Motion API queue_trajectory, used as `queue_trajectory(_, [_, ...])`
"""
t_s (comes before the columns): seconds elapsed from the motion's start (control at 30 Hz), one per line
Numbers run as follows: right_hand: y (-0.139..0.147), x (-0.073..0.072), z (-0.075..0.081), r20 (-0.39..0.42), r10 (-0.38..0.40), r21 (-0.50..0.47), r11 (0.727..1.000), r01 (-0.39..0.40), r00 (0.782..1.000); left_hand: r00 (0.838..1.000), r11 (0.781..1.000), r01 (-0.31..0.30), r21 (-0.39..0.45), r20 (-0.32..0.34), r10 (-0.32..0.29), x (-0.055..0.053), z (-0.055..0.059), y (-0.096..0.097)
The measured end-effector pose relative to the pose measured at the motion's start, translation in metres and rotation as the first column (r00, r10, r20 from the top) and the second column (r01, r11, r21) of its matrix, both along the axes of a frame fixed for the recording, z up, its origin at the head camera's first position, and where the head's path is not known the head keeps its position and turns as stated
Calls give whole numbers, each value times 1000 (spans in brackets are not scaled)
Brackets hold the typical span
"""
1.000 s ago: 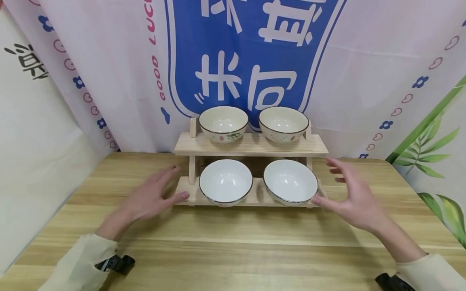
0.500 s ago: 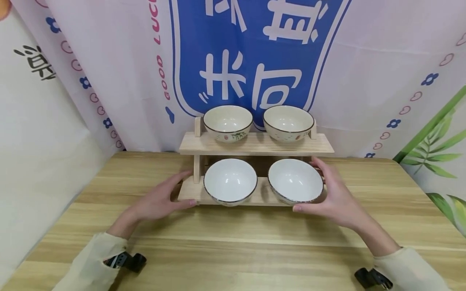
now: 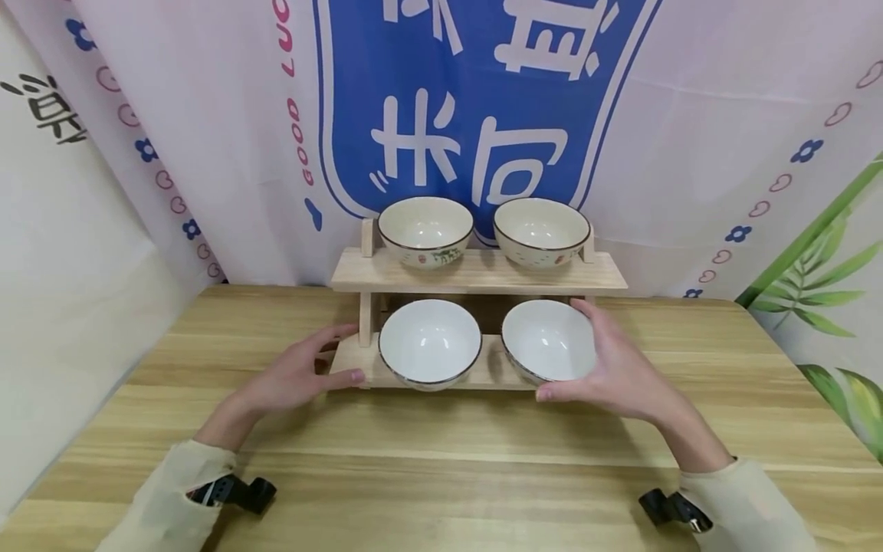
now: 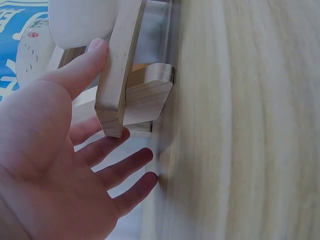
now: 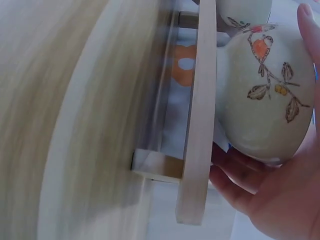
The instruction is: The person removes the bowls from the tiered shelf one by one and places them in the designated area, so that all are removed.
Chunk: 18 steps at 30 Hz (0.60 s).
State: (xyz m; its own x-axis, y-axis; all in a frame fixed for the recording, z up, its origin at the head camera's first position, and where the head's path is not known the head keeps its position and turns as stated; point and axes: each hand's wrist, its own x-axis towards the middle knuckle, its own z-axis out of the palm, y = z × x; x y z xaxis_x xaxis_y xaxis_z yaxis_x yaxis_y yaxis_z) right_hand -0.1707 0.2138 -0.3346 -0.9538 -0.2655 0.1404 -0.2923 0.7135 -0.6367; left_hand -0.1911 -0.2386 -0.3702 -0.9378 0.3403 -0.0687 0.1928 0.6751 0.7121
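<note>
A two-tier wooden rack (image 3: 483, 274) stands on the table with two bowls on each tier. My right hand (image 3: 624, 377) spans the lower right bowl (image 3: 548, 337), thumb at its front and fingers round its far right side. That bowl still sits at the lower board; its outside shows a leaf and orange flower pattern in the right wrist view. My left hand (image 3: 293, 376) grips the left end of the lower board (image 4: 117, 70) between thumb and forefinger, the other fingers spread. The lower left bowl (image 3: 431, 341) is untouched.
On the upper tier sit a left bowl (image 3: 425, 230) and a right bowl (image 3: 541, 231), cream with brown rims. A printed curtain (image 3: 262, 222) hangs close behind the rack. The wood-grain table (image 3: 441, 475) stretches in front of it.
My right hand has moved left from beside the rack to close round the lower right bowl. My left hand has come slightly right, onto the rack's left end. The bowls stay in place.
</note>
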Motion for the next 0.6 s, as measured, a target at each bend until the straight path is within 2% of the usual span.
queue_trajectory(0.3, [-5,-1,-3,-18,-31,24,999,32,999,1000,1000,-12,-13,-4,12,1,2,-1])
queue_trajectory(0.6, [-5,0,-8,-28,-54,-41,998,53,998,1000,1000,-15,-4,8,15,0,0,-1])
